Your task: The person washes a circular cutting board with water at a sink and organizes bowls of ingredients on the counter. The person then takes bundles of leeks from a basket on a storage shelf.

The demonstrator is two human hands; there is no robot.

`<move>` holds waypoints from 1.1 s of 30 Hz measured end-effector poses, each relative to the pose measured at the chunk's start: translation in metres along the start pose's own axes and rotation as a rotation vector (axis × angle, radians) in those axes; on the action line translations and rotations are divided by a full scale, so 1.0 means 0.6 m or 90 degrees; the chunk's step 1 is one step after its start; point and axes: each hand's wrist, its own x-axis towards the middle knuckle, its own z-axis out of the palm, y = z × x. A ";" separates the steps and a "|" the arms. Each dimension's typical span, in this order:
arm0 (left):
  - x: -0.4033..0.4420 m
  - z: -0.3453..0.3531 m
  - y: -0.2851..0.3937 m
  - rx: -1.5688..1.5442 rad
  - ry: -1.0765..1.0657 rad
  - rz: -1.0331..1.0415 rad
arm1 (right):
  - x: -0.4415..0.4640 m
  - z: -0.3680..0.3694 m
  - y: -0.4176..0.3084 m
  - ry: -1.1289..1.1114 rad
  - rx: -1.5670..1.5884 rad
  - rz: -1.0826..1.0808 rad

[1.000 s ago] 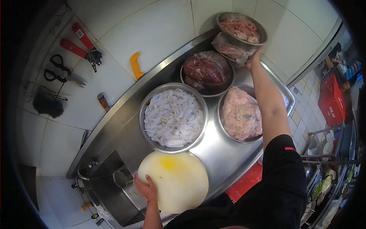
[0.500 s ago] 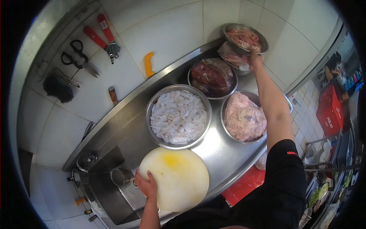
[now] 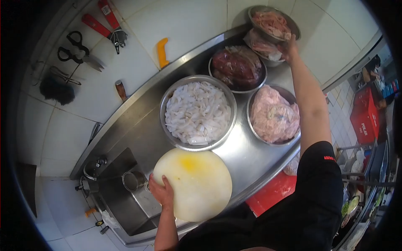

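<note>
Soft, rather muted light covered the scene. Glare whitened the counter (image 3: 240,146) just right of the cutting board (image 3: 192,188), while the sink (image 3: 121,209) left of the board lay darker. Above the board, wall tiles (image 3: 197,25) bowed with lens distortion; black vignetting swallowed the corners.

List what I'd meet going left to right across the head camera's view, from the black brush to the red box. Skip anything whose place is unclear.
Black brush → wooden handle → left hand → round board → dark red meat → right hand → red box.
</note>
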 end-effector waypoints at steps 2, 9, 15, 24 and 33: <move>-0.003 0.001 -0.001 0.005 -0.004 -0.007 | -0.027 -0.017 -0.009 -0.050 -0.038 -0.010; 0.000 -0.004 0.009 0.009 0.000 -0.031 | -0.418 -0.126 0.052 0.030 -0.468 -0.563; 0.000 0.004 -0.009 0.009 0.008 0.013 | -0.665 -0.157 0.203 -0.009 -0.782 -0.522; -0.003 -0.018 0.012 -0.004 -0.022 -0.017 | -0.555 -0.206 0.229 0.109 -0.925 -0.477; -0.003 -0.013 0.005 -0.021 -0.011 -0.015 | -0.341 -0.269 0.182 0.015 -0.884 -0.383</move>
